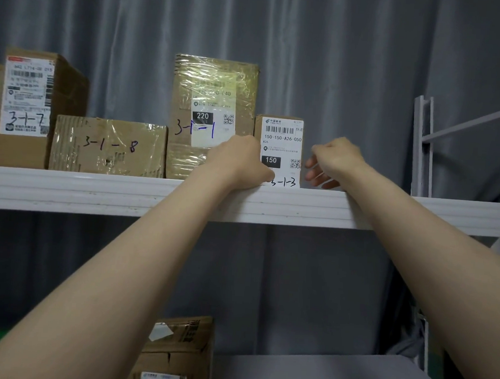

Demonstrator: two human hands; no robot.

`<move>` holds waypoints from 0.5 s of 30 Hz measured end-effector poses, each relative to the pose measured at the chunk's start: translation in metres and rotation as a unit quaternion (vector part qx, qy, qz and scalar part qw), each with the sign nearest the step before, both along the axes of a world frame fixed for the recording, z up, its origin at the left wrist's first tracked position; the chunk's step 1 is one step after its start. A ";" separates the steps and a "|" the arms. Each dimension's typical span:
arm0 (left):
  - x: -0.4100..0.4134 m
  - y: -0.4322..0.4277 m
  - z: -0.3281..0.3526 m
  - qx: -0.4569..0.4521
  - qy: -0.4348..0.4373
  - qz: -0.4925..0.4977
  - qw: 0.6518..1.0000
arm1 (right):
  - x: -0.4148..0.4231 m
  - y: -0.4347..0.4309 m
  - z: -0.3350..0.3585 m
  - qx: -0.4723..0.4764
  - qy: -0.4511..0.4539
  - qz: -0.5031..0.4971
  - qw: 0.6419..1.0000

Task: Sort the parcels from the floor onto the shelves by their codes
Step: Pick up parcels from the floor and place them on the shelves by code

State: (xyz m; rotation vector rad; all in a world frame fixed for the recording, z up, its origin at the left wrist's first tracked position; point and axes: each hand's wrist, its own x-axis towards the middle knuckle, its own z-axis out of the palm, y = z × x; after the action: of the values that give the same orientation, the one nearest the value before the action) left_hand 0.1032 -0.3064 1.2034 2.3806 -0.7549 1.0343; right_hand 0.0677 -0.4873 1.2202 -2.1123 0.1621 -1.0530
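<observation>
We steady the small brown cardboard parcel (278,150) with a white label upright on the white metal shelf (96,193), code 3-1-3 outward, beside the tall film-wrapped box (213,99) — the 3-1 row. Our left hand (238,162) grips its left edge; our right hand (332,162), loosely curled, holds nothing. Grey curtain (339,48) behind.

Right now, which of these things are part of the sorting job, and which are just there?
Part of the job: parcel 3-1-3, with the left hand at its left side and the right hand just to its right; parcel 3-1-1; parcel 3-1-8; parcel 3-1-7; top shelf.
Just there: grey curtain; white upright.
</observation>
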 end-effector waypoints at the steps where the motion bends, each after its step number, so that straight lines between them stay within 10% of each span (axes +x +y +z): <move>1: 0.000 0.000 0.000 0.000 -0.001 0.001 1.000 | -0.001 -0.001 0.000 -0.002 -0.022 -0.021 1.000; 8: -0.008 -0.001 -0.001 -0.002 -0.030 0.028 0.999 | -0.022 0.012 -0.002 -0.095 -0.155 -0.161 0.970; 15: -0.037 0.005 -0.017 -0.017 -0.164 -0.034 0.986 | -0.059 0.035 -0.044 -0.248 -0.282 -0.095 0.922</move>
State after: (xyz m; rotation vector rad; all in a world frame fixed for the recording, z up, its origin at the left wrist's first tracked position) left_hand 0.0665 -0.3016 1.1867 2.1650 -0.9179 1.4167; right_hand 0.0084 -0.4521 1.1762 -2.1405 -0.2078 -1.9389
